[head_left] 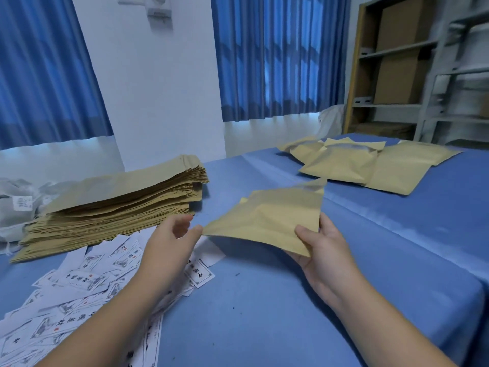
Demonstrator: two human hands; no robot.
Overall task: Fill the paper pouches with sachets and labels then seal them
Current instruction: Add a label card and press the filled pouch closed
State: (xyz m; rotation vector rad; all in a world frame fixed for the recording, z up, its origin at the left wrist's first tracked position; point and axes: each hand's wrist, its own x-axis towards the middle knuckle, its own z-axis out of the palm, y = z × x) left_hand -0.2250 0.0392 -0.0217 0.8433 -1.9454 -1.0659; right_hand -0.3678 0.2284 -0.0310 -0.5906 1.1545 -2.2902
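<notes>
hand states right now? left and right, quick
Left hand: open, thumb tip at the corner of the pouch, gripping nothing.
Right hand: holds the pouch, thumb on top.

White rectangular paper labels (79, 282), heap at 8 o'clock: black framed characters, small red marks, too blurred to read. White tag (22, 203) on grey plastic bag (8, 223), 9 o'clock: print illegible.

Blue curtains (277, 56), white wall (158, 88), shelving (397, 67) w/ cardboard boxes (399, 22).

One head-worn wide-angle camera looked forward and down, close over the blue table (264, 300), paper pouch (267, 221) mid-frame, curtains (277, 56) across the top.
</notes>
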